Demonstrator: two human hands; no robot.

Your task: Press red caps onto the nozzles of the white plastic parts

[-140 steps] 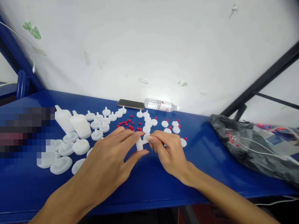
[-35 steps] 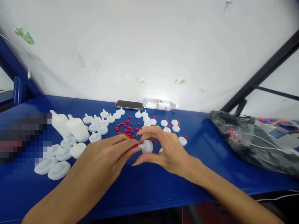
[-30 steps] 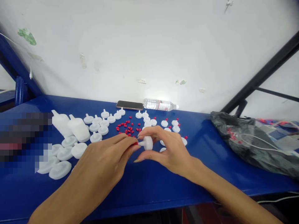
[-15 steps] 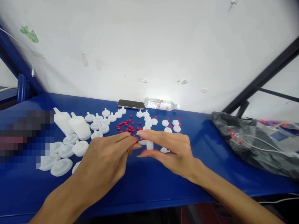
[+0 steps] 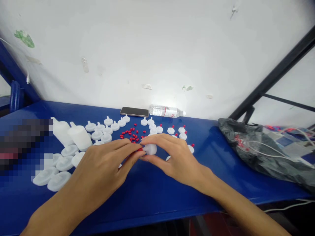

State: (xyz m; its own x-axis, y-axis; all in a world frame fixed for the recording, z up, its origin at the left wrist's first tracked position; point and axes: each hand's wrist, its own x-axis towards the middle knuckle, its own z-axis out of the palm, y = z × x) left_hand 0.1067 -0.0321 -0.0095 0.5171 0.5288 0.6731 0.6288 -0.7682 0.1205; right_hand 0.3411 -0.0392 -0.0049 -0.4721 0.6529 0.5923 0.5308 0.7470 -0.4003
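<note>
In the head view, a pale, scuffed wall (image 5: 123, 39) rises behind the blue bench (image 5: 172, 200); a phone (image 5: 134, 111) and a clear water bottle (image 5: 164, 111) lie along its far edge. At the right, I have a dark plastic bag (image 5: 263, 162).

Near the middle, I see both hands meet around one white spouted lid (image 5: 152, 149), its spout pointing left. The left hand (image 5: 103, 164) is pinched nearly closed, with a red cap (image 5: 140, 149) between its fingertips at the end of the spout. The right hand (image 5: 182, 164) is part open, thumb and forefinger curved around the lid and holding it. I cannot tell how far the red cap sits on the spout.

Judging by the sorting, what is done is the scattered set on the right: several lids with red tips (image 5: 170, 130), standing just beyond the right hand. What is left looks like more. I count a crowd of lids with bare spouts (image 5: 107, 122) on the far left side, larger bare lids (image 5: 59, 181) at the near left, and a short row of bare lids (image 5: 153, 127) in the centre. Two white bottles (image 5: 80, 137) with bare spouts lean among the left group. Loose red caps (image 5: 131, 139) lie just beyond the left hand. I would call it partway, with the fingers hiding some pieces.
</note>
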